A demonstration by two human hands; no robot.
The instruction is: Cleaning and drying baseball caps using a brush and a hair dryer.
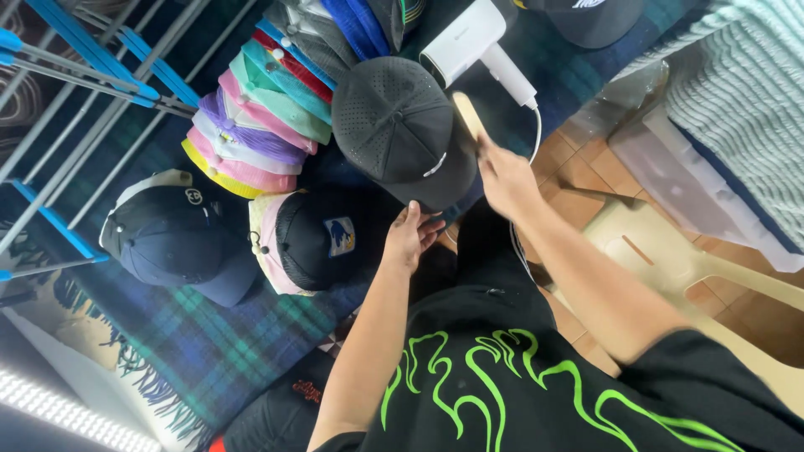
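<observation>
A black perforated cap (400, 125) lies on a dark plaid blanket (226, 335) in the middle of the head view. My left hand (409, 236) grips the cap's brim from below. My right hand (502, 174) is closed around a pale wooden-handled tool (467, 114), likely a brush, pressed against the cap's right edge; its working end is hidden. A white hair dryer (471, 40) lies just above the cap, with its cord running down past my right hand.
A stack of pastel caps (255, 125) sits left of the black cap. A navy cap (172, 238) and a black-and-pink cap (310, 243) lie lower left. A blue-and-grey metal rack (84, 59) stands top left. A beige plastic chair (670, 259) stands on the tiled floor at right.
</observation>
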